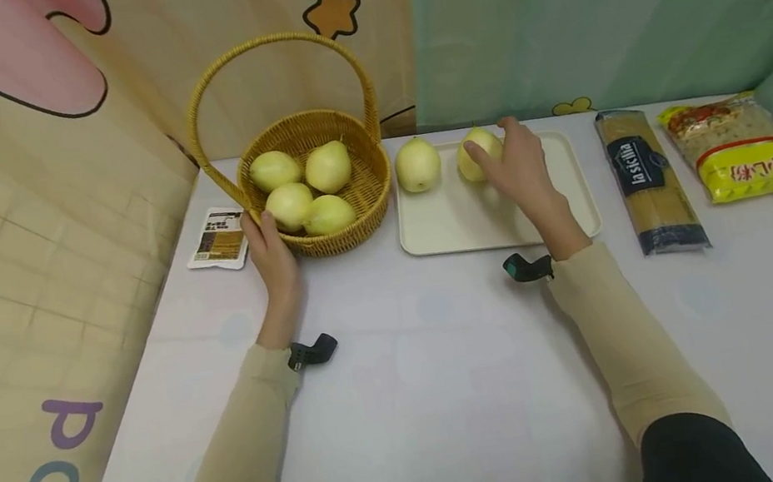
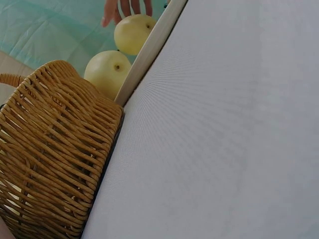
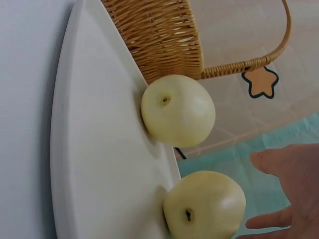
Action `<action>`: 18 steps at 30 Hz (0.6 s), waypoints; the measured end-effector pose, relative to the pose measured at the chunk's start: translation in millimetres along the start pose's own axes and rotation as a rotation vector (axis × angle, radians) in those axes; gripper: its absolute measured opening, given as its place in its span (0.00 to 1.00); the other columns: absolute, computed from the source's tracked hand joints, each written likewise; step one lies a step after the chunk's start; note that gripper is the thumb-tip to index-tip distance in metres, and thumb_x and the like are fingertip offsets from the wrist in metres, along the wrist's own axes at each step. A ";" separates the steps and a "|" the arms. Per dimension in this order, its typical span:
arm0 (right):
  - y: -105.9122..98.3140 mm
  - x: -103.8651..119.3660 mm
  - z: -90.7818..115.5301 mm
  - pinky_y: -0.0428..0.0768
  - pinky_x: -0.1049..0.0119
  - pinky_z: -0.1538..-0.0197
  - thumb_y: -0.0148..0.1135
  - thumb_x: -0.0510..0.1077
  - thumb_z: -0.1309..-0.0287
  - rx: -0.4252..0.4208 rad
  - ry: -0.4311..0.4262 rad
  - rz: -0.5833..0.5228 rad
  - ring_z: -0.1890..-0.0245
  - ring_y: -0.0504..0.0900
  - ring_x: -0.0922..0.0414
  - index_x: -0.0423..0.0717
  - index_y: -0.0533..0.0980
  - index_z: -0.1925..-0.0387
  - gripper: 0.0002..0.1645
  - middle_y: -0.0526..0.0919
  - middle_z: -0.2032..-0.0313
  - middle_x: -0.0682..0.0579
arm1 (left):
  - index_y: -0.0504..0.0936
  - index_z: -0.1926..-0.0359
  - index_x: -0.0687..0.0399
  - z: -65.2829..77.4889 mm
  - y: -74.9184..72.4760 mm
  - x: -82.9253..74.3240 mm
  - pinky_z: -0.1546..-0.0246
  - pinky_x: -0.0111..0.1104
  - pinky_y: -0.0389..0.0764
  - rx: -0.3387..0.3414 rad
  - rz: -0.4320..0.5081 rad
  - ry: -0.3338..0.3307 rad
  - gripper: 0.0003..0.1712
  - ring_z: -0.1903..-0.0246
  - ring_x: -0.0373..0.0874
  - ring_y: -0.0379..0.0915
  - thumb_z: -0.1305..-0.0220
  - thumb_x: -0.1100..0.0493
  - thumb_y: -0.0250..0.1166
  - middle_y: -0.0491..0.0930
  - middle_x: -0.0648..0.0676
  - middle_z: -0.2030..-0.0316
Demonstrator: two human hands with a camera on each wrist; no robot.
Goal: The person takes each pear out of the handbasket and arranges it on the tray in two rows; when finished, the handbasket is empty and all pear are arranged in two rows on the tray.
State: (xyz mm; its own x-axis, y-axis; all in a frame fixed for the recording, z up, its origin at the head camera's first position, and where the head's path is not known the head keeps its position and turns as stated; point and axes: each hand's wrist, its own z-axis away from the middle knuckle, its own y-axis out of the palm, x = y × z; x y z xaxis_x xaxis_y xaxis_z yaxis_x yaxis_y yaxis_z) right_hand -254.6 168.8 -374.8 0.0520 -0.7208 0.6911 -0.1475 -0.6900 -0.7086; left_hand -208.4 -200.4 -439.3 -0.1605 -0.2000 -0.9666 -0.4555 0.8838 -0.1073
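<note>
My left hand (image 1: 276,260) rests against the left front of a round wicker basket (image 1: 374,197), by the foot of its tall handle. Several pale yellow pears (image 1: 327,168) lie inside the basket. On a cream tray (image 1: 460,225) stand two more: the left pear (image 1: 417,165) near the basket and the right pear (image 1: 480,150) farther along. My right hand (image 1: 523,173) reaches over the tray, thumb and fingers spread around the right pear. In the right wrist view a gap shows between thumb and pear (image 3: 204,204). The left wrist view hides nearly all of the left hand.
Left of the basket lies a small white-and-brown packet (image 1: 219,238). Right of the tray are a pack of spaghetti (image 1: 650,182) and a yellow-and-clear food bag (image 1: 744,151). A printed curtain (image 1: 592,6) hangs behind the white-covered table (image 1: 427,403).
</note>
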 end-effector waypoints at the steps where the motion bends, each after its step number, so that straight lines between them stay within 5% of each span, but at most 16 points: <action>1: 0.2 1.1 0.2 0.64 0.36 0.25 0.58 0.60 0.26 -0.012 -0.009 -0.006 0.28 0.66 0.29 0.28 0.60 0.25 0.47 0.70 0.31 0.26 | 0.54 0.17 0.56 0.5 -0.2 0.0 0.22 0.27 0.54 0.002 -0.002 -0.010 0.35 0.20 0.40 0.53 0.16 0.46 0.45 0.60 0.55 0.20; 7: 4.7 23.6 -5.7 0.62 0.44 0.23 0.61 0.58 0.27 -0.076 -0.107 -0.071 0.28 0.69 0.36 0.32 0.65 0.26 0.43 0.73 0.30 0.32 | 0.50 0.16 0.59 -1.3 -6.9 -19.2 0.22 0.25 0.51 0.009 0.040 -0.054 0.35 0.18 0.42 0.49 0.15 0.50 0.43 0.55 0.57 0.18; 13: 8.1 43.5 5.7 0.69 0.50 0.25 0.63 0.54 0.28 -0.106 -0.149 -0.132 0.29 0.73 0.43 0.37 0.69 0.27 0.37 0.76 0.31 0.40 | 0.50 0.16 0.55 -9.3 -3.3 -2.0 0.23 0.22 0.52 -0.001 0.028 -0.041 0.37 0.20 0.35 0.49 0.15 0.45 0.43 0.56 0.53 0.18; 18: 13.4 54.3 20.7 0.77 0.49 0.30 0.66 0.51 0.30 -0.095 -0.208 -0.182 0.32 0.78 0.45 0.37 0.74 0.33 0.32 0.80 0.35 0.40 | 0.55 0.18 0.54 -5.0 -1.0 -2.7 0.23 0.27 0.57 0.016 0.030 -0.022 0.32 0.21 0.42 0.56 0.15 0.49 0.44 0.62 0.56 0.21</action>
State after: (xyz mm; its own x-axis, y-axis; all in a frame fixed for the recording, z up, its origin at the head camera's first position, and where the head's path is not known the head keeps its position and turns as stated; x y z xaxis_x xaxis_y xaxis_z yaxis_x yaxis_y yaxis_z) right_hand -233.3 119.0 -349.7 0.2860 -0.5902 0.7549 -0.2086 -0.8073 -0.5521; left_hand -211.9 -202.9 -435.4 -0.1543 -0.1645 -0.9742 -0.4370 0.8957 -0.0820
